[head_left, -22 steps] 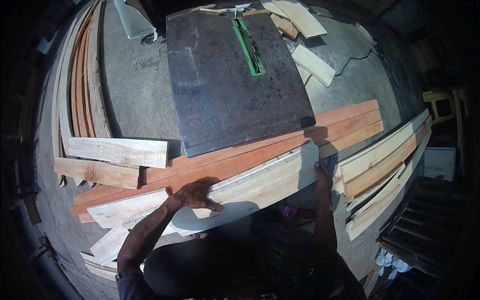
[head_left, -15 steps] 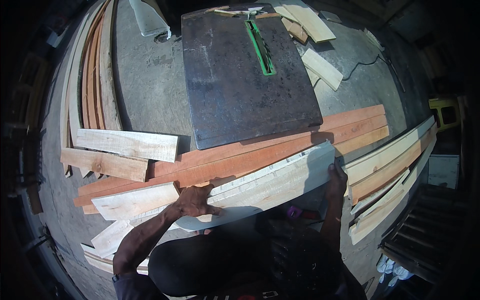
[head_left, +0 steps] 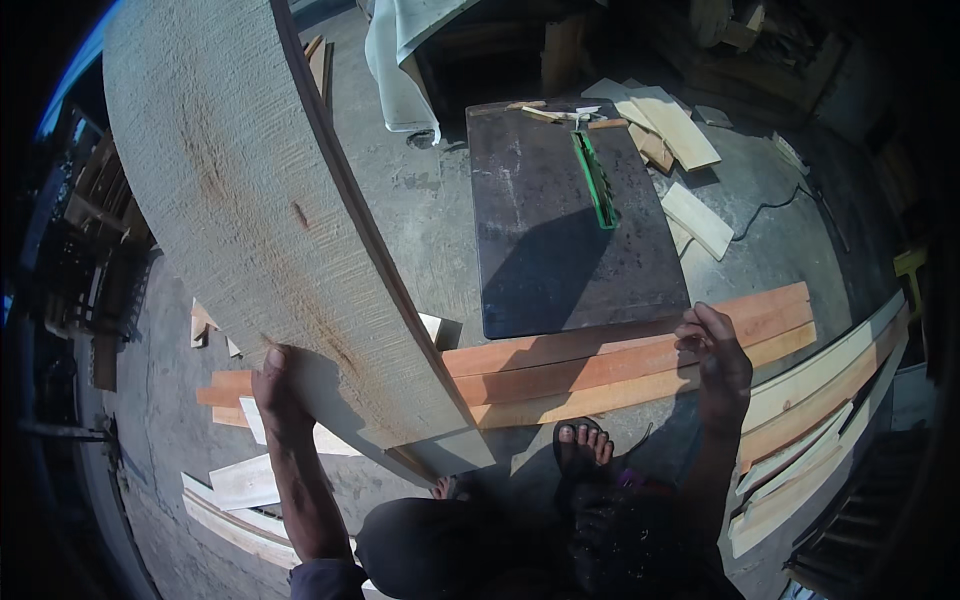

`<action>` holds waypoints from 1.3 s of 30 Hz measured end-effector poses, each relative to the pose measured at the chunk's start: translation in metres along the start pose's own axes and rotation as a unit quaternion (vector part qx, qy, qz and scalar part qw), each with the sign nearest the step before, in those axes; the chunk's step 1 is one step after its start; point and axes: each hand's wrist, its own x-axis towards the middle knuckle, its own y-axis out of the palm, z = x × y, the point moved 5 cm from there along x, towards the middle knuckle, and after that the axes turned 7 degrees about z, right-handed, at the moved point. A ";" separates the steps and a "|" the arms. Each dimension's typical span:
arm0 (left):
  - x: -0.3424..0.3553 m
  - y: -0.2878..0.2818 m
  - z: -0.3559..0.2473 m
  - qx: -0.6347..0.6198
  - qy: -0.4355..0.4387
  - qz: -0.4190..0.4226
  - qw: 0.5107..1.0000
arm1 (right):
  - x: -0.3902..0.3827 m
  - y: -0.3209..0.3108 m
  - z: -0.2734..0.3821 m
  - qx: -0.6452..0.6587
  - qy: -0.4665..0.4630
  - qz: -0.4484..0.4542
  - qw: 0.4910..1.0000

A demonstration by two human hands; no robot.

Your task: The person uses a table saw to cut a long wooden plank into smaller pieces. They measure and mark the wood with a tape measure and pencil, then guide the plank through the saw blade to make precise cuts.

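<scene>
A wide pale plank (head_left: 260, 220) stands tilted up on its near end, rising toward the upper left with its rough-sawn face toward me. My left hand (head_left: 275, 385) presses flat against its lower face, thumb on the wood. My right hand (head_left: 715, 355) hovers off to the right with fingers apart, touching nothing, above a row of reddish boards (head_left: 620, 365) lying on the concrete floor. My foot in a sandal (head_left: 585, 450) stands just in front of those boards.
A dark metal saw table (head_left: 560, 230) with a green blade guard (head_left: 595, 180) stands beyond the boards. Offcuts (head_left: 670, 125) lie at its far right, more long planks (head_left: 830, 400) curve along the right, pale boards (head_left: 240, 480) lie lower left, and a white cloth (head_left: 400, 60) hangs at the top.
The pale plank lay flat across the reddish boards, held at both ends. Now its far end has swung up to the upper left; my right hand has let go, and my left still holds it.
</scene>
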 end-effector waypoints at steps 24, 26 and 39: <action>-0.023 -0.050 0.202 -0.275 -0.115 -0.242 0.923 | -0.343 -0.015 -0.234 -0.432 0.363 0.104 0.819; -0.025 -0.044 0.222 -0.297 -0.136 -0.260 0.909 | -0.404 -0.001 -0.255 -0.428 0.391 0.093 0.810; -0.002 -0.036 0.271 -0.245 -0.147 -0.208 0.935 | -0.465 -0.012 -0.215 -0.390 0.409 0.016 0.825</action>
